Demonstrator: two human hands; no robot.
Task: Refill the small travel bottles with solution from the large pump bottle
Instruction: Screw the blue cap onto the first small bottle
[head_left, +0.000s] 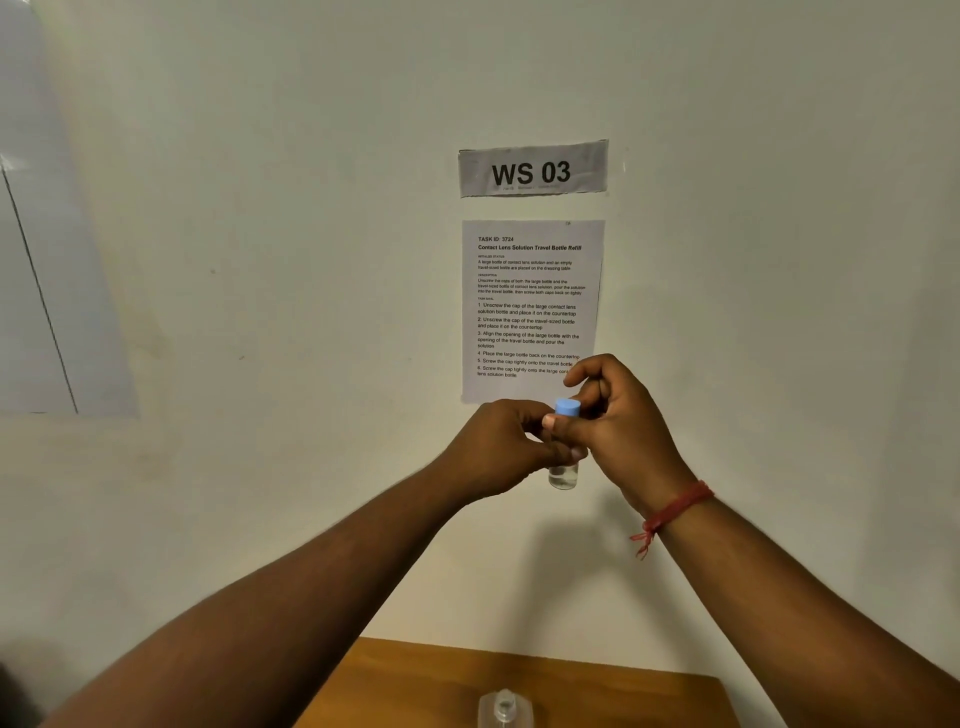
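Observation:
I hold a small clear travel bottle upright in the air in front of the wall. My left hand grips its body, so only the bottom shows, with a little clear liquid in it. My right hand pinches the blue cap on top between thumb and fingers. Far below, at the bottom edge of the view, the top of the large clear bottle stands on the wooden table.
A "WS 03" sign and a printed task sheet hang on the white wall behind my hands. A red thread is tied round my right wrist. A pale panel sits on the wall at far left.

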